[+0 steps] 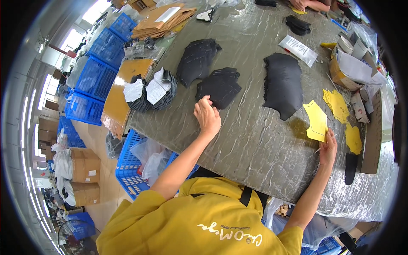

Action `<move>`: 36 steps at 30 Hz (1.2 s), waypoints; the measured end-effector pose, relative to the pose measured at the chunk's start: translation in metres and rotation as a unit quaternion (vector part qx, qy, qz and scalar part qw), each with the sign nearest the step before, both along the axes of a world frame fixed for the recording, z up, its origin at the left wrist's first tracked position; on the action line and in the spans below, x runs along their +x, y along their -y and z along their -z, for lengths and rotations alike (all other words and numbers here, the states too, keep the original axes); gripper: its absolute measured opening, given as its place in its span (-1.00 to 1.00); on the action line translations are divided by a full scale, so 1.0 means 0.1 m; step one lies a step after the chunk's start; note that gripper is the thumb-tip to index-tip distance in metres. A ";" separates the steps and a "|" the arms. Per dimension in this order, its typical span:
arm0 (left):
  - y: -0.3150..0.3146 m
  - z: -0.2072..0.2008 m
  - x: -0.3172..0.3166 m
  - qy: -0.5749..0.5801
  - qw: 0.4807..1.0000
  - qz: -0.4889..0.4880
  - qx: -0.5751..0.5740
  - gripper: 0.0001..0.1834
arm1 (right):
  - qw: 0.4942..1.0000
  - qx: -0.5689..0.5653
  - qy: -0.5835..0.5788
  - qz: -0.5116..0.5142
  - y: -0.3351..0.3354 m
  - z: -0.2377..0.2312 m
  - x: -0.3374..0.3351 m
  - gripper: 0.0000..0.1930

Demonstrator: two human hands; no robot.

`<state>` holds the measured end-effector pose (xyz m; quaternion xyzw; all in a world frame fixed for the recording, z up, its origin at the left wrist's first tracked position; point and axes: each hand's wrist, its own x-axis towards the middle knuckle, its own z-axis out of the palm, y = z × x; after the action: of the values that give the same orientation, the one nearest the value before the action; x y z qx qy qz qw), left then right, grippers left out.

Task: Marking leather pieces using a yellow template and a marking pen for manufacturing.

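Yellow, smooth and flat, with curved edges and dashed marks, the template stands above the wrinkled, glossy film of the table, toward its right edge. The right hand pinches it by its near right corner, so most of the sheet reaches beyond the fingertips toward the table's far edge. The left hand, fingers curled, meets the near edge of a matt black stack with pale line marks; whether it grips a layer I cannot tell. A broader, ragged-sided black pile lies between the hands, farther from the near edge. More yellow pieces lie near the right edge.
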<state>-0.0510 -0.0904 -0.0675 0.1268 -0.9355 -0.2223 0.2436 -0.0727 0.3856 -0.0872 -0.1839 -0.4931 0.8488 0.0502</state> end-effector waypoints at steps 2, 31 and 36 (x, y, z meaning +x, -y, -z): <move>-0.05 0.00 -0.12 -0.001 1.000 0.001 0.008 -0.38 | 1.000 0.005 0.005 0.007 0.06 -0.05 0.00 -0.76; -1.97 -0.05 -2.59 0.226 0.893 0.372 -0.114 -0.30 | 0.898 0.208 0.065 -0.382 0.47 -0.60 0.26 -0.83; -1.78 -0.32 -1.74 0.194 0.879 0.433 -0.034 -0.28 | 0.870 0.277 0.047 -0.404 0.51 -0.63 0.26 -0.72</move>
<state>-0.2252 0.0879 -0.0352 -0.2590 -0.9326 -0.2444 -0.0592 -0.0466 0.3351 -0.0239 0.0134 -0.7409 0.6141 -0.2717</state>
